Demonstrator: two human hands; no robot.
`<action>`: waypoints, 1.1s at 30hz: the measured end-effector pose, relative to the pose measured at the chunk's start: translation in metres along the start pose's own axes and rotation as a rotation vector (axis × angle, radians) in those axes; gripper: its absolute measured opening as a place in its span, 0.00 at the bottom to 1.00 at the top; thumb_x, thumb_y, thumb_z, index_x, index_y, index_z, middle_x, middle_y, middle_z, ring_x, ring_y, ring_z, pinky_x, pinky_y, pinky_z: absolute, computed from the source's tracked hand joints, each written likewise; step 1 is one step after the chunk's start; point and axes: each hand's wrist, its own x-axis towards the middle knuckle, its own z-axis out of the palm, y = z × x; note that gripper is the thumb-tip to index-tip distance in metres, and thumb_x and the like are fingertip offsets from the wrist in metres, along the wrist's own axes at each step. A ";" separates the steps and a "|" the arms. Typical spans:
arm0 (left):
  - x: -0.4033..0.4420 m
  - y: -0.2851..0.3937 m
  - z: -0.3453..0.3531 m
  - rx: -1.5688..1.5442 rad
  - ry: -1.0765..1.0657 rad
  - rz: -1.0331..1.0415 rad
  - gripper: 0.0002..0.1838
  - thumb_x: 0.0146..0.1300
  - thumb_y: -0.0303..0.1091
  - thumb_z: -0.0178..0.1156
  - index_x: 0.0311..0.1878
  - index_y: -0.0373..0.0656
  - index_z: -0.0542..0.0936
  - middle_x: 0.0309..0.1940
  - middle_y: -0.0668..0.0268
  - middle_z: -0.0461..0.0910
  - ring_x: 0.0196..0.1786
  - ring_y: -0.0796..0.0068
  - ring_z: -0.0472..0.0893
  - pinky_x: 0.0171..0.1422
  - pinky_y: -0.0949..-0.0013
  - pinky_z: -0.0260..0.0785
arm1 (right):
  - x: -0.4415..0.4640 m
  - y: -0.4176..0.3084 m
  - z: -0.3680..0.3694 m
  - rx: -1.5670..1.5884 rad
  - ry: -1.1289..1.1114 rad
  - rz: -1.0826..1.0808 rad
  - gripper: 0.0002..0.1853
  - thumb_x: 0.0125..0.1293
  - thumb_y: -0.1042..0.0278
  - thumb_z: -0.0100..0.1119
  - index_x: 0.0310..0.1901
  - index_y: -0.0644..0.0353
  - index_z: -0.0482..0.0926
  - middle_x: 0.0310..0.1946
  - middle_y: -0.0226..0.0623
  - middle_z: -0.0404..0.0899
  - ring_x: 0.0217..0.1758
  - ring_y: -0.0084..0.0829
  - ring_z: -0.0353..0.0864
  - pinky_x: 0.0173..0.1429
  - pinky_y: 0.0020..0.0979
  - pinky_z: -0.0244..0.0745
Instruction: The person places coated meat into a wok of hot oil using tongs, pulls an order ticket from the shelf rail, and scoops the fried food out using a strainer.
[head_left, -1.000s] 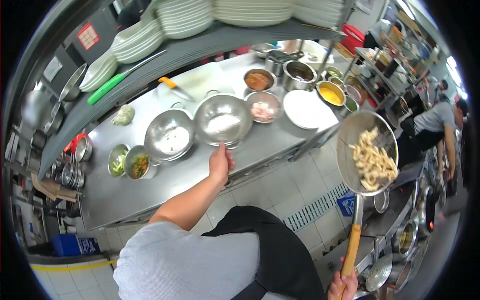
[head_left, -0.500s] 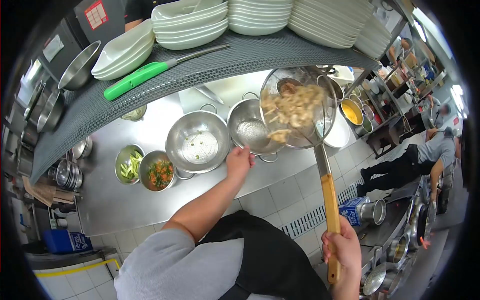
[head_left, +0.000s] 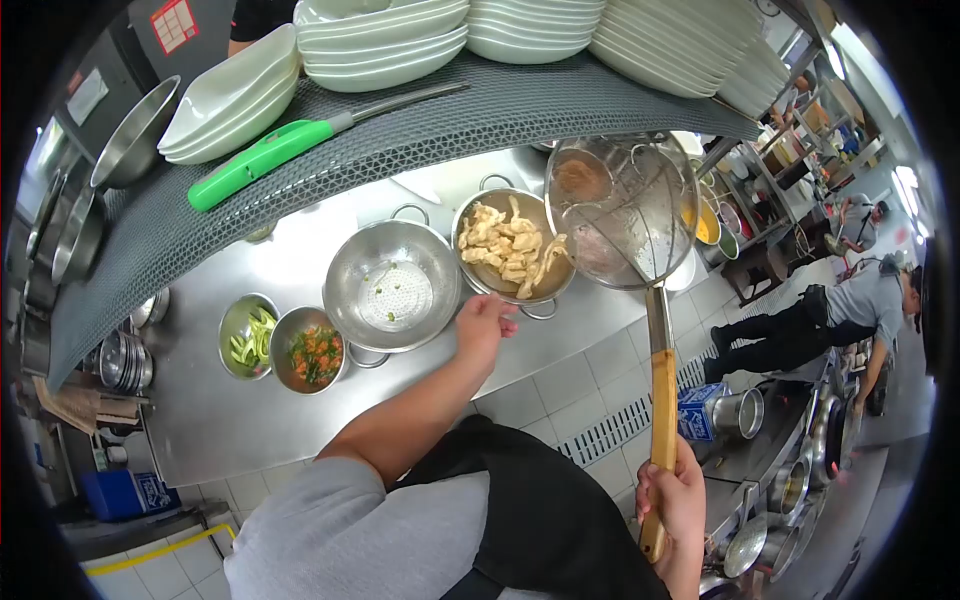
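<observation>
My right hand (head_left: pixel 673 495) is closed around the wooden handle (head_left: pixel 664 420) of a long-handled wire strainer (head_left: pixel 625 215). Its round basket hangs over the counter, tilted, with only scraps visible in it. Pale cooked strips that look like meat (head_left: pixel 510 245) lie in a metal colander (head_left: pixel 470 262) just left of the basket. At that colander's near rim is my left hand (head_left: pixel 485 328), fingers curled and apparently pinching the edge. To its left stands a second colander (head_left: pixel 345 300) with a few green bits inside.
Small bowls of green slices (head_left: pixel 252 340) and chopped orange-and-green vegetables (head_left: pixel 314 357) stand at left. Overhead, a matted shelf (head_left: pixel 400 125) carries stacked white dishes (head_left: pixel 380 50) and a green lighter (head_left: pixel 265 160). Another person (head_left: pixel 830 320) works at the stoves on the right.
The pale strips have dropped from the strainer into the colander. My right hand has shifted the strainer slightly right and its basket is nearly emptied. My left hand stays at the colander's rim.
</observation>
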 end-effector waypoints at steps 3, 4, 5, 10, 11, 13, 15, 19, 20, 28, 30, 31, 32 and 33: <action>-0.007 -0.003 -0.003 -0.038 -0.032 -0.050 0.13 0.70 0.41 0.47 0.41 0.38 0.71 0.33 0.58 0.80 0.23 0.73 0.77 0.29 0.71 0.70 | -0.005 0.004 -0.014 0.235 -0.018 0.033 0.25 0.58 0.79 0.44 0.60 0.63 0.61 0.20 0.37 0.67 0.11 0.26 0.65 0.12 0.26 0.64; -0.010 -0.005 -0.005 -0.027 -0.043 -0.074 0.13 0.70 0.41 0.48 0.41 0.39 0.71 0.31 0.59 0.79 0.23 0.73 0.76 0.28 0.71 0.70 | -0.008 0.005 -0.018 0.339 -0.033 0.042 0.26 0.58 0.77 0.44 0.60 0.62 0.61 0.20 0.38 0.67 0.10 0.26 0.64 0.10 0.27 0.64; -0.015 -0.008 -0.005 -0.016 -0.054 -0.097 0.13 0.69 0.41 0.48 0.42 0.39 0.71 0.30 0.60 0.78 0.23 0.73 0.76 0.28 0.71 0.70 | -0.011 0.007 -0.023 0.442 -0.049 0.051 0.26 0.58 0.74 0.44 0.61 0.62 0.61 0.20 0.39 0.66 0.09 0.26 0.63 0.09 0.28 0.64; -0.047 -0.036 0.001 0.101 -0.290 -0.290 0.11 0.65 0.40 0.53 0.40 0.41 0.73 0.28 0.62 0.77 0.20 0.75 0.75 0.25 0.71 0.69 | -0.026 0.042 -0.060 0.741 -0.175 -0.004 0.27 0.60 0.72 0.45 0.63 0.61 0.59 0.20 0.36 0.63 0.09 0.24 0.60 0.08 0.28 0.64; -0.054 -0.040 0.006 0.198 -0.378 -0.371 0.12 0.64 0.40 0.53 0.40 0.41 0.73 0.27 0.63 0.77 0.20 0.75 0.75 0.26 0.72 0.69 | -0.033 0.051 -0.068 0.796 -0.157 -0.022 0.27 0.61 0.72 0.44 0.64 0.61 0.57 0.21 0.36 0.62 0.09 0.23 0.60 0.08 0.29 0.64; -0.065 -0.049 0.017 0.303 -0.511 -0.406 0.12 0.65 0.41 0.53 0.40 0.41 0.73 0.28 0.64 0.77 0.21 0.76 0.75 0.27 0.72 0.68 | -0.050 0.069 -0.082 0.865 -0.129 -0.042 0.28 0.62 0.72 0.43 0.65 0.60 0.55 0.22 0.36 0.62 0.09 0.23 0.59 0.09 0.29 0.65; -0.071 -0.055 0.028 0.407 -0.638 -0.444 0.13 0.65 0.42 0.53 0.39 0.41 0.74 0.28 0.64 0.77 0.22 0.78 0.75 0.28 0.73 0.68 | -0.070 0.085 -0.096 1.026 -0.040 -0.079 0.28 0.63 0.72 0.44 0.66 0.60 0.53 0.21 0.38 0.62 0.10 0.27 0.61 0.10 0.32 0.65; -0.077 -0.063 0.055 0.571 -0.866 -0.455 0.13 0.65 0.41 0.54 0.41 0.40 0.74 0.29 0.65 0.77 0.23 0.78 0.75 0.28 0.75 0.68 | -0.112 0.114 -0.120 1.123 0.056 -0.227 0.31 0.65 0.72 0.39 0.69 0.57 0.46 0.25 0.36 0.62 0.12 0.24 0.63 0.11 0.30 0.68; -0.078 -0.066 0.064 0.622 -0.918 -0.446 0.13 0.65 0.41 0.54 0.41 0.41 0.74 0.29 0.65 0.77 0.23 0.79 0.75 0.28 0.75 0.68 | -0.120 0.119 -0.124 1.199 0.086 -0.284 0.29 0.64 0.73 0.40 0.68 0.60 0.49 0.25 0.37 0.62 0.13 0.25 0.63 0.10 0.31 0.65; -0.076 -0.093 0.109 0.703 -1.003 -0.473 0.10 0.67 0.37 0.53 0.41 0.40 0.75 0.28 0.63 0.78 0.23 0.78 0.74 0.28 0.74 0.68 | -0.186 0.149 -0.190 1.189 0.774 -0.587 0.20 0.64 0.71 0.43 0.59 0.60 0.64 0.24 0.30 0.63 0.15 0.19 0.61 0.13 0.24 0.61; -0.077 -0.104 0.115 0.729 -1.043 -0.481 0.10 0.67 0.37 0.52 0.41 0.40 0.75 0.28 0.63 0.78 0.23 0.78 0.74 0.28 0.74 0.68 | -0.192 0.153 -0.230 1.166 0.894 -0.632 0.16 0.63 0.72 0.45 0.54 0.59 0.66 0.25 0.30 0.65 0.18 0.19 0.63 0.17 0.24 0.64; -0.079 -0.110 0.118 0.749 -1.035 -0.476 0.10 0.68 0.36 0.51 0.41 0.39 0.74 0.27 0.63 0.78 0.22 0.77 0.74 0.27 0.74 0.68 | -0.195 0.159 -0.254 1.174 0.920 -0.652 0.16 0.63 0.72 0.45 0.54 0.59 0.66 0.25 0.30 0.65 0.18 0.19 0.63 0.17 0.24 0.64; -0.083 -0.116 0.121 0.763 -1.017 -0.472 0.10 0.68 0.35 0.50 0.40 0.39 0.74 0.27 0.62 0.78 0.22 0.77 0.75 0.27 0.74 0.68 | -0.196 0.166 -0.281 1.162 0.969 -0.700 0.14 0.63 0.72 0.45 0.51 0.60 0.66 0.24 0.30 0.65 0.18 0.20 0.63 0.19 0.24 0.64; -0.088 -0.121 0.125 0.770 -1.029 -0.470 0.10 0.68 0.35 0.50 0.40 0.39 0.74 0.27 0.62 0.78 0.22 0.77 0.75 0.27 0.74 0.68 | -0.197 0.172 -0.309 1.151 1.011 -0.740 0.12 0.62 0.72 0.46 0.48 0.60 0.66 0.24 0.29 0.65 0.18 0.20 0.63 0.20 0.24 0.64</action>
